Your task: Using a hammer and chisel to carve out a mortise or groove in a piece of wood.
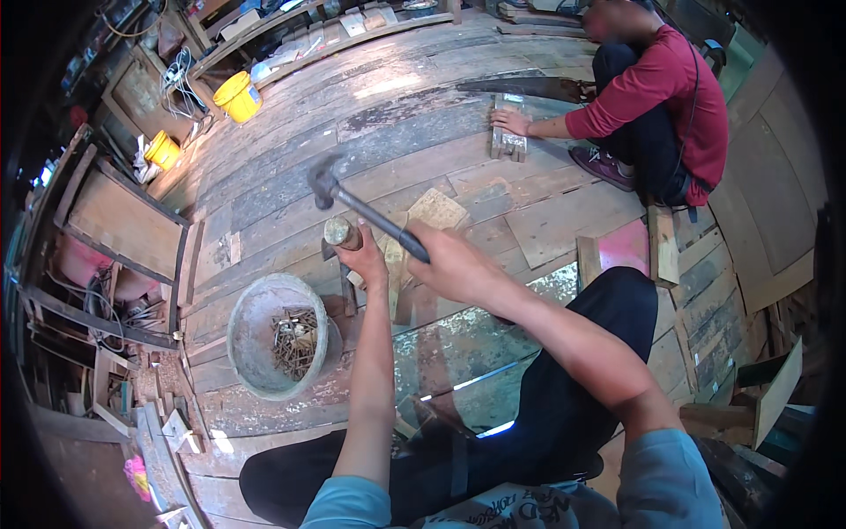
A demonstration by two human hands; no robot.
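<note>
While the right hand (454,264) has its fingers wrapped around a hammer (359,205), head raised near a short cylinder (341,232), the left hand (366,257) has its fingers closed around that cylinder. Beside the left forearm, a tub (240,353) of nails (295,344) sits on the plank floor (291,194). Ahead, rightward, a person (661,97) in red touches wood (508,145).

A floor of worn planks (291,167) spreads across the scene, grey and brown with dark scuffed patches; a bright patch of light (388,85) lies on its far part; a low wooden shelf (370,39) runs along the far side; at left stands a dark-framed wooden cabinet (128,212) with a tan panel; broad wooden panels (771,194) border the floor at right.
</note>
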